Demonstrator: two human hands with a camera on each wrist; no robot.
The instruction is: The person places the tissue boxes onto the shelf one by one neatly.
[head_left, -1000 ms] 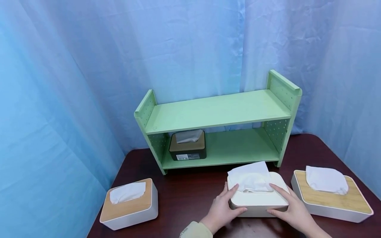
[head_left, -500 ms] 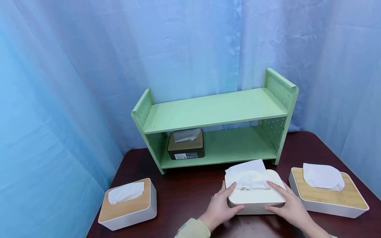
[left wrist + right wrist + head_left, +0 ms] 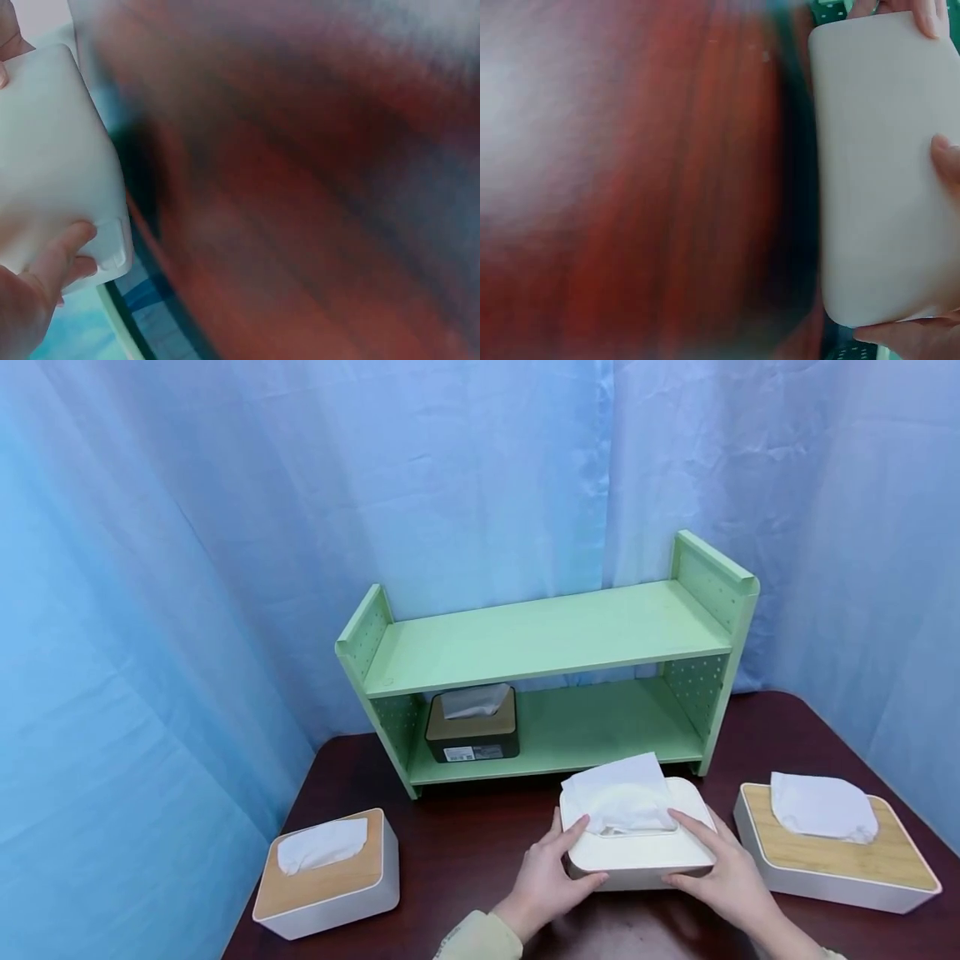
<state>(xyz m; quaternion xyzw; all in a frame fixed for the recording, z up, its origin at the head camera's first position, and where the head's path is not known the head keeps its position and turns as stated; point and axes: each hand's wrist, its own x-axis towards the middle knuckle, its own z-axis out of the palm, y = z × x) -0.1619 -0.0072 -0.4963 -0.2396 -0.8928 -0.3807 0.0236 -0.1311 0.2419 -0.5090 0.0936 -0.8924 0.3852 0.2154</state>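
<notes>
In the head view a white tissue box is held between both hands, right of the middle of the table. A white tissue stands out of its slot. The left hand grips the left end, thumb on the front side and fingers along the end and top edge. At the opposite end the right hand holds it in much the same way. Both wrist views show a broad plain face of the box with fingers at its edges. The far fingers are partly hidden behind the box.
Behind stands a green two-tier shelf, a dark tissue box with a brown lid on its lower left. White tissue boxes with wooden lids stand left and right on the dark red table. Blue curtains hang around.
Both hands have carried the white tissue box slightly left and a little toward the shelf, keeping their grip. The other boxes and the shelf stay in place; the head view shifts slightly.
</notes>
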